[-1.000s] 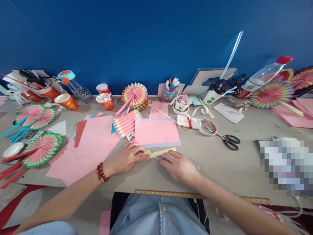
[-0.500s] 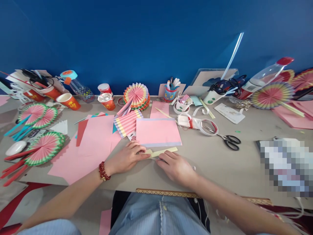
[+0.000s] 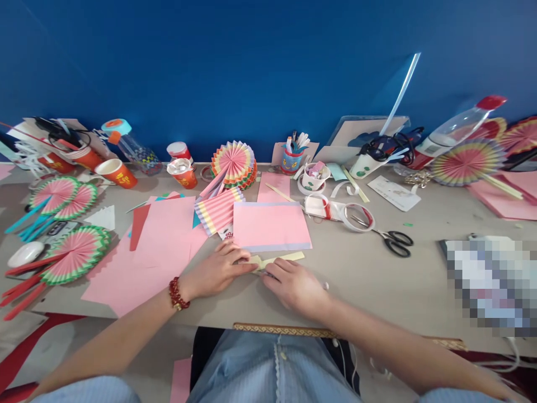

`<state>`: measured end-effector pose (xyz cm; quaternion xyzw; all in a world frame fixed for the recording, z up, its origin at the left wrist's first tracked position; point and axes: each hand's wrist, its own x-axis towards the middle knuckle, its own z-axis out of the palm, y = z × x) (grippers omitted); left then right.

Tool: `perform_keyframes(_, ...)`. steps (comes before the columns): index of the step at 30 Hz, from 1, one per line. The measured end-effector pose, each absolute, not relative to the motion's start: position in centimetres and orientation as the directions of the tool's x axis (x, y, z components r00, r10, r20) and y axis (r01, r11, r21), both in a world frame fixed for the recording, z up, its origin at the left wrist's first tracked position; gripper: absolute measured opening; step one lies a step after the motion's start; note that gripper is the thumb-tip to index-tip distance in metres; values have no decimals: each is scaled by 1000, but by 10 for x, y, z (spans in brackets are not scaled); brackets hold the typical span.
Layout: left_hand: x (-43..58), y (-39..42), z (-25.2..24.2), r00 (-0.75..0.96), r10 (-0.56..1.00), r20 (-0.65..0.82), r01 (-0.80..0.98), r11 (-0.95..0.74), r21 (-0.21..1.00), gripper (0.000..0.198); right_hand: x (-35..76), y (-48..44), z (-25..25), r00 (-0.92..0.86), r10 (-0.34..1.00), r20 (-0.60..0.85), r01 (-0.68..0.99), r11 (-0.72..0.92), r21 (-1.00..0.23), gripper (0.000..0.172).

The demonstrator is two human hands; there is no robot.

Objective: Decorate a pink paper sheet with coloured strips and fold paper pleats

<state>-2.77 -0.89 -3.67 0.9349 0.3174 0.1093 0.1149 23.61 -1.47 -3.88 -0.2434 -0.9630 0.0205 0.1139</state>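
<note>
A pale yellow paper strip [image 3: 286, 259] lies on the table in front of me, below a pink sheet with lilac edges [image 3: 272, 226]. The fingers of my left hand [image 3: 216, 270] pinch and press the strip's left part down. From the right, my right hand [image 3: 296, 284] is closed over the strip's middle, close to the left fingertips. A small white end [image 3: 325, 285] sticks out behind the right hand, seemingly of a thin tool in its grip; the rest is hidden under the fingers. A pleated striped paper piece [image 3: 220, 211] lies just beyond my left hand.
Pink sheets [image 3: 155, 263] spread to the left, near finished paper fans [image 3: 75, 257]. To the right lie black-handled scissors [image 3: 396, 242] and a tape roll [image 3: 358, 218]. Paper cups [image 3: 116, 173], a pen cup [image 3: 291, 161] and a tilted bottle [image 3: 457, 131] line the blue wall.
My right hand has slid slightly left along the strip, and the white end behind it has moved with it. My left hand stays in place.
</note>
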Motion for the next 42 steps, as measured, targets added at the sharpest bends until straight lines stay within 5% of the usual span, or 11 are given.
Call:
perform_keyframes(28,-28,-9,-30,785,611,97,553,-764,332,52,220,-23,-43,-838,495,231,491,867,-81,10)
perform_keyframes(36,-28,-11,-30,787,607,113,552,-774,310,44,222,-47,-33,-903,388,187,341,909,-238,9)
perform_keyframes(42,-27,-15,-33,764,631,138,585,-767,265,31,287,-35,-28,-711,615,340,519,786,-336,27)
